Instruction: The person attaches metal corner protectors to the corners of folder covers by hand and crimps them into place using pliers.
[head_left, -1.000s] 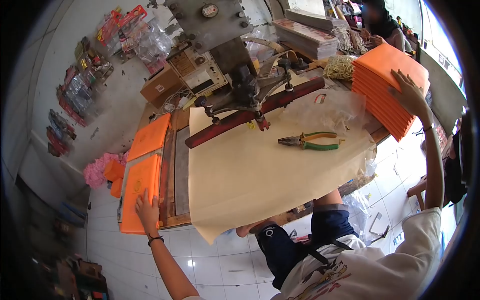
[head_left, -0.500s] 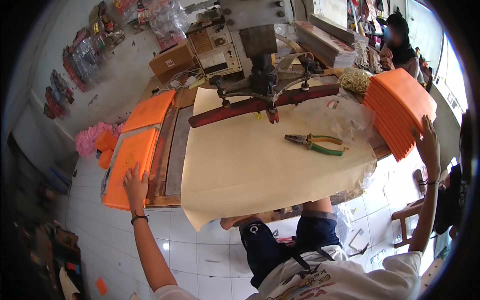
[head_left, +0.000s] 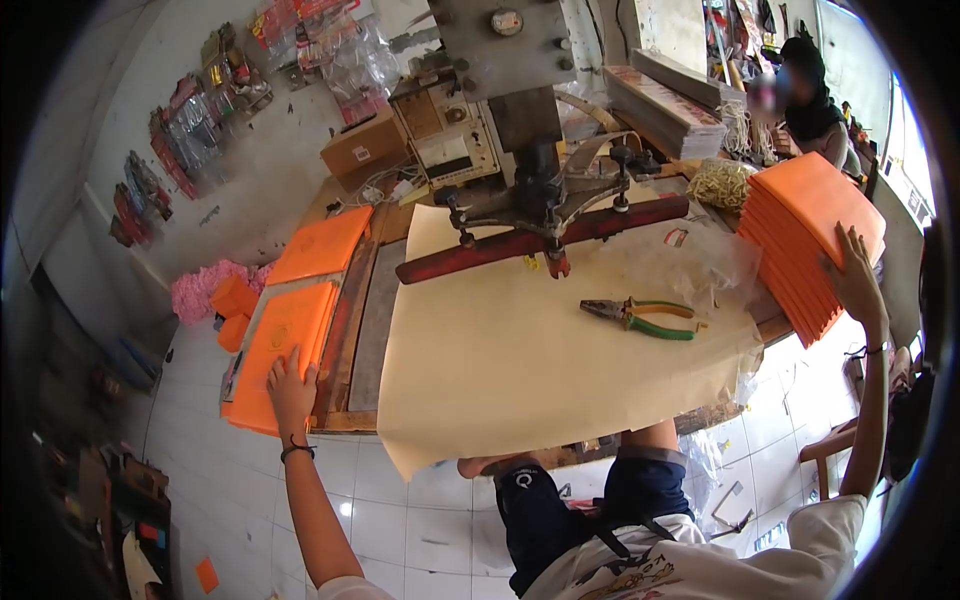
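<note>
My left hand (head_left: 290, 392) lies with fingers spread on the near stack of flat orange pieces (head_left: 278, 335) at the table's left edge. Beyond it is a second flat orange stack (head_left: 320, 245). At the far right stands a taller, leaning stack of orange pieces (head_left: 800, 215), its layers fanned along the side. My right hand (head_left: 858, 275) rests against that stack's near right edge, fingers stretched over its top and nothing gripped. Whether the orange pieces are bags or sheets I cannot tell. Pliers with green and orange handles (head_left: 645, 317) lie between the hands on a cream sheet (head_left: 500, 380).
A press-like machine head with a long red bar (head_left: 590, 235) hangs low over the sheet. Behind stand a cardboard box (head_left: 365, 152) and a stack of printed material (head_left: 665, 115). Clear plastic (head_left: 700, 260) lies by the right stack. Another person (head_left: 815, 100) is at the back right.
The whole view has shifted slightly, with the scene lower and to the right. Both hands remain on the same orange stacks, and the pliers lie where they were.
</note>
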